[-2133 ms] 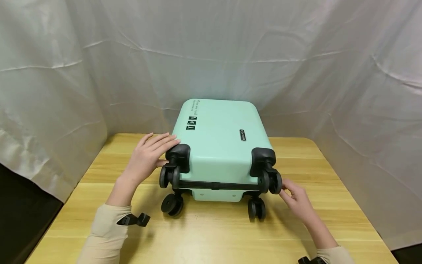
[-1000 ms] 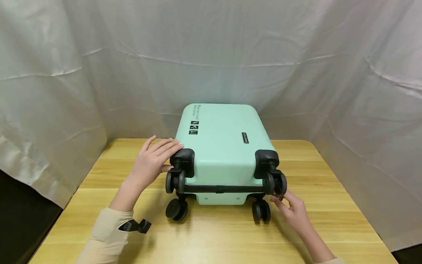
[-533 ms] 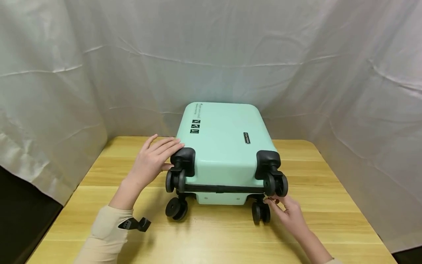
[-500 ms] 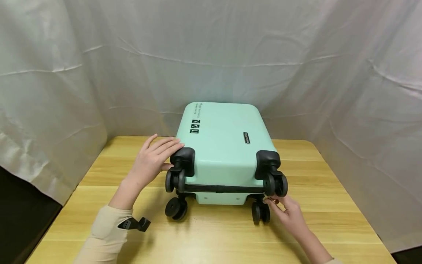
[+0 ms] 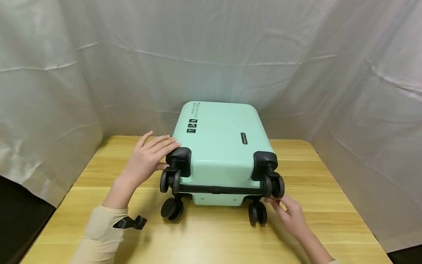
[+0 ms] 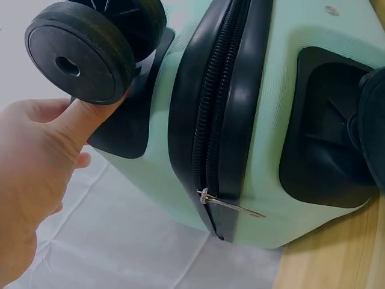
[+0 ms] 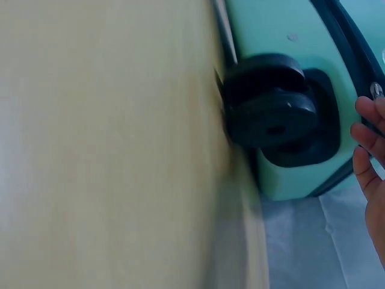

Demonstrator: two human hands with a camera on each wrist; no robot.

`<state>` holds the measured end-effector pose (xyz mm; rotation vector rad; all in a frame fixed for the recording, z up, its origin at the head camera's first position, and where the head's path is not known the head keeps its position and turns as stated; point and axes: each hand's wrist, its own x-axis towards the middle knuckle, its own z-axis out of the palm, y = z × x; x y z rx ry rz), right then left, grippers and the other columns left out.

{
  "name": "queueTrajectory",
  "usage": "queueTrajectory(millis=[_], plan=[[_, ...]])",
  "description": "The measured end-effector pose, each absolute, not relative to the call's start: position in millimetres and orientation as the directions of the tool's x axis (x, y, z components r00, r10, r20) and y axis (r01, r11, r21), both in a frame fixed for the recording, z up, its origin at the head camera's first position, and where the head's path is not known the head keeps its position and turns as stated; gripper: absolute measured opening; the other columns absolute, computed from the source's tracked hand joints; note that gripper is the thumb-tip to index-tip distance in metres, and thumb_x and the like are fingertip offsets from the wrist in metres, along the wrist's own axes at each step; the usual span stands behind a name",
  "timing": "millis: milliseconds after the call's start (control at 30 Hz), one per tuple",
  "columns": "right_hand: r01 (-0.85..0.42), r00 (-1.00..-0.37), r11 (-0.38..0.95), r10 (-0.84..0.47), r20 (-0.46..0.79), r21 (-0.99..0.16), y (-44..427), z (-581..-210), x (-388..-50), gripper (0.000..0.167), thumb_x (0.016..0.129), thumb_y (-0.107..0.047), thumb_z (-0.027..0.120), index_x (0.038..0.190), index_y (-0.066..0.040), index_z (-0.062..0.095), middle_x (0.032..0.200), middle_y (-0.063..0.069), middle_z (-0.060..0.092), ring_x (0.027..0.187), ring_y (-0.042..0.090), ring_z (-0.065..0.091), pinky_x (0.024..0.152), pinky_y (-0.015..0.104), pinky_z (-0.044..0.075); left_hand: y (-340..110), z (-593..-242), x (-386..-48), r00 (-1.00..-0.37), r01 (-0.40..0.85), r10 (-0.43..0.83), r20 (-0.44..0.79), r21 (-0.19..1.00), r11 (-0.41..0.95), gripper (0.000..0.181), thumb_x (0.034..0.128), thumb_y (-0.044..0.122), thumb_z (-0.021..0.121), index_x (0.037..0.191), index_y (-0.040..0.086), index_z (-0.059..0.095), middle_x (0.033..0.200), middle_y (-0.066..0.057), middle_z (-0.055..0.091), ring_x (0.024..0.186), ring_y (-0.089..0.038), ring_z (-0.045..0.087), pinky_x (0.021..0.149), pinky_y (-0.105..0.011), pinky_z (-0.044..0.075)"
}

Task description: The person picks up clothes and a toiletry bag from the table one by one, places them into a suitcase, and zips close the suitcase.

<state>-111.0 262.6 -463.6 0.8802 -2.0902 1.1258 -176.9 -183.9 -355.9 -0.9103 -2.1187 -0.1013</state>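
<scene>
A mint-green hard-shell suitcase lies flat, its black wheels facing me. My left hand rests on its near left corner with fingers extended; in the left wrist view the thumb lies against an upper wheel. Between the right-hand wheels, my right hand has its thumb and fingertips at the zipper seam. The right wrist view shows a metal zipper slider at those curled fingertips, which appear to pinch its pull. Another zipper pull hangs free on the left side.
The suitcase lies on a wooden table. Pale grey cloth hangs behind and along both sides, close to the suitcase's far end. A lower right wheel stands just left of my right hand.
My right hand has moved left from beside the upper right wheel to the seam beneath it. The left hand stays on its corner. The whole view has shifted slightly.
</scene>
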Motion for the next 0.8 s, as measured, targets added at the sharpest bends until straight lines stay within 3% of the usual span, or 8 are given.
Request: queueTrajectory(millis=[133, 267, 433, 533, 600, 700, 800], plan=[[-0.714, -0.678, 0.442, -0.245, 0.693, -0.543, 267.1, -460.8, -106.8, 0.041, 0.066, 0.031, 0.064, 0.09, -0.003, 0.068, 0.078, 0.014, 0.07, 0.083, -0.004, 0.065, 0.072, 0.007, 0.049, -184.9, -355.9, -172.2, -0.429, 0.639, 0.583, 0.69, -0.224, 0.736, 0.093, 0.0465, 0.031, 0.091, 0.133, 0.019, 0.06, 0.129, 0.0, 0.067, 0.122, -0.021, 0.059, 0.11, -0.052, 0.037], [-0.66, -0.75, 0.419, -0.315, 0.582, -0.623, 259.9, -458.0, -102.6, 0.037, 0.077, 0.024, 0.063, 0.098, -0.006, 0.069, 0.086, 0.01, 0.074, 0.086, -0.002, 0.068, 0.074, 0.009, 0.05, -182.4, -355.4, -169.6, -0.429, 0.64, 0.581, 0.692, -0.221, 0.736, 0.09, 0.0483, 0.034, 0.088, 0.133, 0.019, 0.061, 0.127, 0.0, 0.067, 0.121, -0.021, 0.06, 0.111, -0.052, 0.036], [-0.72, -0.691, 0.343, -0.432, 0.579, -0.603, 239.8, -457.2, -102.8, 0.038, 0.082, 0.017, 0.063, 0.114, -0.003, 0.068, 0.097, 0.007, 0.074, 0.094, 0.003, 0.069, 0.08, 0.011, 0.052, -175.1, -354.3, -171.7, -0.392, 0.654, 0.59, 0.706, -0.237, 0.718, 0.086, 0.0516, 0.041, 0.083, 0.132, 0.018, 0.062, 0.125, -0.001, 0.068, 0.119, -0.021, 0.061, 0.11, -0.054, 0.037], [-0.766, -0.642, 0.353, -0.424, 0.639, -0.537, 233.3, -457.0, -103.3, 0.043, 0.078, 0.018, 0.066, 0.115, -0.004, 0.068, 0.094, 0.006, 0.074, 0.092, 0.005, 0.068, 0.077, 0.009, 0.05, -172.8, -355.8, -174.9, -0.365, 0.672, 0.583, 0.726, -0.228, 0.705, 0.087, 0.0482, 0.04, 0.084, 0.13, 0.017, 0.063, 0.124, -0.002, 0.069, 0.117, -0.023, 0.062, 0.109, -0.055, 0.038], [-0.762, -0.647, 0.357, -0.421, 0.635, -0.54, 231.2, -456.7, -102.6, 0.045, 0.077, 0.019, 0.065, 0.116, -0.003, 0.068, 0.095, 0.008, 0.074, 0.091, 0.008, 0.068, 0.076, 0.009, 0.05, -173.2, -357.3, -177.0, -0.35, 0.684, 0.574, 0.74, -0.217, 0.696, 0.088, 0.0453, 0.039, 0.084, 0.128, 0.016, 0.065, 0.122, -0.003, 0.07, 0.116, -0.024, 0.062, 0.109, -0.055, 0.038], [-0.69, -0.72, 0.355, -0.42, 0.552, -0.631, 229.2, -454.2, -99.7, 0.039, 0.086, 0.014, 0.06, 0.12, -0.003, 0.066, 0.098, 0.009, 0.075, 0.089, 0.01, 0.07, 0.073, 0.014, 0.053, -174.7, -359.0, -179.8, -0.335, 0.698, 0.569, 0.751, -0.208, 0.685, 0.084, 0.0484, 0.041, 0.081, 0.127, 0.016, 0.065, 0.121, -0.003, 0.07, 0.116, -0.025, 0.062, 0.109, -0.054, 0.038], [-0.561, -0.801, 0.297, -0.431, 0.416, -0.773, 229.2, -451.6, -96.9, 0.031, 0.096, 0.007, 0.05, 0.124, 0.0, 0.062, 0.101, 0.01, 0.074, 0.085, 0.011, 0.069, 0.067, 0.023, 0.056, -176.2, -360.8, -181.9, -0.327, 0.713, 0.57, 0.754, -0.199, 0.672, 0.073, 0.062, 0.048, 0.071, 0.127, 0.016, 0.065, 0.121, -0.003, 0.07, 0.117, -0.025, 0.062, 0.107, -0.053, 0.04]])
